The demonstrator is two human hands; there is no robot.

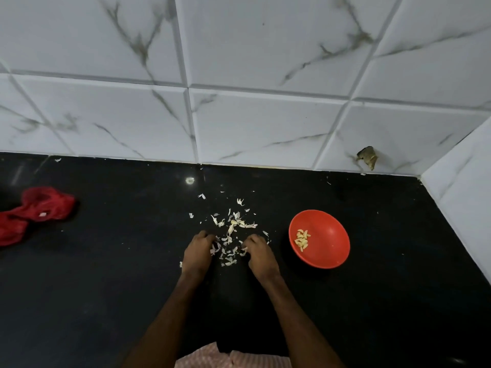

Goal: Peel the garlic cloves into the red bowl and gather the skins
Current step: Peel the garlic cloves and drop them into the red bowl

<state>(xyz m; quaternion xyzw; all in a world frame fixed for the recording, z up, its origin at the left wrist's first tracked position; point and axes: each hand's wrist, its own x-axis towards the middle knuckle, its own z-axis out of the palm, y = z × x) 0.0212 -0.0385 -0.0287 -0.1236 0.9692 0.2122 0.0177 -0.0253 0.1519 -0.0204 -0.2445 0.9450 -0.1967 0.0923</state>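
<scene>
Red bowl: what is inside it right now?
A small heap of peeled garlic cloves lies on the left side of the red bowl; the rest of its inside shows bare red. Anything beneath the heap is covered.

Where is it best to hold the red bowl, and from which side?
Probably pinch the rim of the red bowl on its left edge, nearest the right hand: the rim is thin and free, and the garlic cloves lie low inside.
</scene>
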